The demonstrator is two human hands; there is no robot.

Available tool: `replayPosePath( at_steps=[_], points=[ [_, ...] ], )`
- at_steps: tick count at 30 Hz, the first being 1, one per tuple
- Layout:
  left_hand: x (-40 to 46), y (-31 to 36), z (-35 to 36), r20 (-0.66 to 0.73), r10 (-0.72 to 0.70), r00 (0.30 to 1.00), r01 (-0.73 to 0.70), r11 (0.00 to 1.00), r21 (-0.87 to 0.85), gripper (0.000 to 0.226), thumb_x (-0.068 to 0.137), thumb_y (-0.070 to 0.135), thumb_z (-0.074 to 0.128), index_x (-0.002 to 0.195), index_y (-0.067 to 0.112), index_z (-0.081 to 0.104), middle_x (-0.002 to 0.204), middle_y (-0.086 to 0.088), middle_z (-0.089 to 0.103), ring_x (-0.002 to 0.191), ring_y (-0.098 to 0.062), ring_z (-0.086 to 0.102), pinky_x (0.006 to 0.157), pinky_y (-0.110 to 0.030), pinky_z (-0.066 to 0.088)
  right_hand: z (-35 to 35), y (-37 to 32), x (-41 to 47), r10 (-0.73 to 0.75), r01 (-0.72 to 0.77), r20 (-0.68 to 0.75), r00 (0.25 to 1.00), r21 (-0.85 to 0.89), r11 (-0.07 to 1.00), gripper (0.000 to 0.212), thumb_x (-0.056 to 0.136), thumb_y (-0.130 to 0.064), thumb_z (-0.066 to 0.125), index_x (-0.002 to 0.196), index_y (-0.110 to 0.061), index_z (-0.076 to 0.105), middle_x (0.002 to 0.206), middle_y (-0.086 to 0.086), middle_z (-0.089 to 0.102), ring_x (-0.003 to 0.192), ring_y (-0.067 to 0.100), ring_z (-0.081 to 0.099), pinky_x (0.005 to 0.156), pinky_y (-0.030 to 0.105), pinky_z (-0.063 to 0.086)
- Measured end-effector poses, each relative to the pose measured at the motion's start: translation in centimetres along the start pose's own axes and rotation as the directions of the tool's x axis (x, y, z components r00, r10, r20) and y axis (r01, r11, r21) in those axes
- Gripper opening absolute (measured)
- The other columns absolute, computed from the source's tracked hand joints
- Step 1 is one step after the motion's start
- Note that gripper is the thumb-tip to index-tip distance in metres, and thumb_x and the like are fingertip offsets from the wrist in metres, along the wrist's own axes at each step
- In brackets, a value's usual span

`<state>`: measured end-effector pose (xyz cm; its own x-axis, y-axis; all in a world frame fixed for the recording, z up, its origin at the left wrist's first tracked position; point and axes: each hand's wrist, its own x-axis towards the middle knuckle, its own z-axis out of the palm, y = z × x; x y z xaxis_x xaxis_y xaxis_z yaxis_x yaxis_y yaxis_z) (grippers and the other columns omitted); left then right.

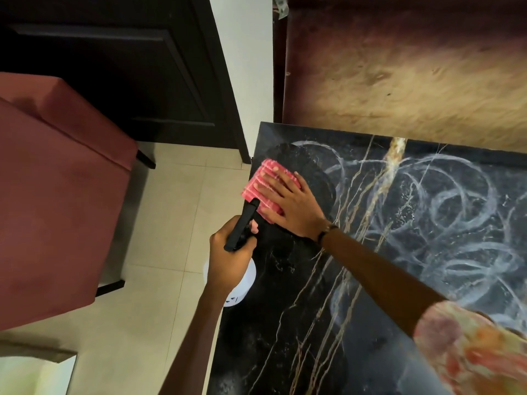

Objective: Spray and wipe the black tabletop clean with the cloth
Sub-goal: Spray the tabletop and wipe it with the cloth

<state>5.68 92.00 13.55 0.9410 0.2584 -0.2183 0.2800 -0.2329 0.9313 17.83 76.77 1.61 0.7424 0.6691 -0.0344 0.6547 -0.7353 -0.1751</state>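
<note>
The black marble tabletop [285, 323] has gold veins and white looping smear marks across its right half. A folded pink ribbed cloth [261, 182] lies near the table's far left corner. My right hand [293, 206] presses flat on the cloth, fingers spread. My left hand [229, 256] grips a spray bottle by its black trigger head [242, 223] at the table's left edge. The bottle's white body [242, 286] shows below that hand. The nozzle points toward the cloth.
A dark red upholstered chair [57, 195] stands on the left over beige floor tiles [168, 223]. A dark door [114, 67] and a white wall strip [245, 67] lie behind. A brown mottled wall panel [399, 67] backs the table.
</note>
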Motion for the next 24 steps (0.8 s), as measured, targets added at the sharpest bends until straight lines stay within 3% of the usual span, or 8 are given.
replayPosePath(
  at_steps=[3,7,11,14,17,20,22,24],
  points=[
    [0.5,-0.1,0.0,-0.005,-0.004,1.000,0.004,1.000,-0.022,0.021,0.081,-0.016,0.056,0.089,0.002,0.064,0.082,-0.005,0.065,0.073,-0.005,0.062,0.073,-0.009,0.046,-0.5,4.3,-2.3,-0.008,0.006,-0.040,0.999,-0.036,0.999,0.063,0.095,-0.061,0.025,0.150,-0.032,0.023,0.158,0.001,0.024,0.148,0.024,0.012,0.118,0.054,0.008],
    [0.7,0.0,0.2,-0.019,0.007,1.000,-0.008,0.999,-0.034,0.022,0.081,-0.015,0.057,0.089,0.003,0.064,0.083,-0.003,0.066,0.074,-0.005,0.063,0.074,-0.009,0.047,-1.6,7.9,1.4,0.229,-0.230,-0.045,0.972,-0.008,0.973,0.064,0.093,-0.058,0.023,0.150,-0.030,0.025,0.159,0.003,0.022,0.148,0.026,0.011,0.115,0.060,0.016],
    [0.8,-0.3,0.3,-0.022,0.011,1.000,-0.012,0.999,-0.035,0.025,0.081,-0.014,0.057,0.089,0.008,0.065,0.083,-0.003,0.067,0.061,-0.003,0.060,0.064,-0.009,0.046,-1.8,6.1,8.3,0.372,-0.371,-0.028,0.928,0.051,0.927,0.065,0.094,-0.057,0.027,0.152,-0.030,0.016,0.161,0.003,0.013,0.149,0.027,0.005,0.115,0.058,0.005],
    [0.9,-0.5,0.4,-0.020,0.003,1.000,-0.004,0.999,-0.051,0.028,0.081,-0.014,0.056,0.088,0.012,0.065,0.080,-0.002,0.067,0.055,-0.003,0.059,0.060,-0.008,0.045,-1.4,3.7,10.8,0.338,-0.338,-0.006,0.941,0.052,0.940,0.065,0.095,-0.053,0.035,0.152,-0.028,0.017,0.161,0.005,0.013,0.148,0.029,0.005,0.115,0.061,0.006],
    [0.9,-0.6,0.6,-0.019,-0.007,1.000,0.006,0.999,-0.054,0.030,0.081,-0.014,0.057,0.086,0.014,0.065,0.071,0.009,0.066,0.054,-0.003,0.059,0.059,-0.008,0.045,-1.2,2.8,8.6,0.136,-0.136,-0.010,0.991,0.009,0.991,0.064,0.094,-0.055,0.032,0.151,-0.026,0.024,0.160,0.005,0.020,0.148,0.029,0.010,0.115,0.062,0.014],
    [0.9,-0.5,0.6,-0.022,-0.009,1.000,0.007,0.996,-0.087,0.031,0.081,-0.015,0.055,0.084,0.014,0.065,0.070,0.006,0.064,0.053,-0.003,0.057,0.058,-0.009,0.044,-1.0,4.8,4.2,0.002,-0.002,-0.040,0.999,-0.014,1.000,0.064,0.094,-0.058,0.026,0.150,-0.028,0.026,0.159,0.002,0.023,0.148,0.024,0.012,0.118,0.054,0.008],
    [0.9,-0.6,0.5,-0.021,-0.001,1.000,-0.001,0.994,-0.106,0.033,0.082,-0.014,0.056,0.083,0.017,0.065,0.072,0.005,0.065,0.054,-0.004,0.058,0.058,-0.010,0.045,-1.4,7.1,2.7,0.061,-0.062,-0.058,0.996,-0.027,0.998,0.064,0.093,-0.059,0.026,0.150,-0.029,0.027,0.158,0.002,0.025,0.147,0.025,0.015,0.117,0.056,0.011],
    [0.9,-0.7,0.4,-0.008,0.013,1.000,-0.013,0.994,-0.112,0.035,0.082,-0.014,0.057,0.083,0.020,0.065,0.075,0.005,0.067,0.057,-0.005,0.059,0.058,-0.011,0.046,-1.8,8.2,3.6,0.213,-0.214,-0.048,0.976,-0.012,0.977,0.065,0.092,-0.059,0.023,0.150,-0.029,0.027,0.158,0.003,0.024,0.148,0.026,0.013,0.115,0.060,0.015]
  ],
)
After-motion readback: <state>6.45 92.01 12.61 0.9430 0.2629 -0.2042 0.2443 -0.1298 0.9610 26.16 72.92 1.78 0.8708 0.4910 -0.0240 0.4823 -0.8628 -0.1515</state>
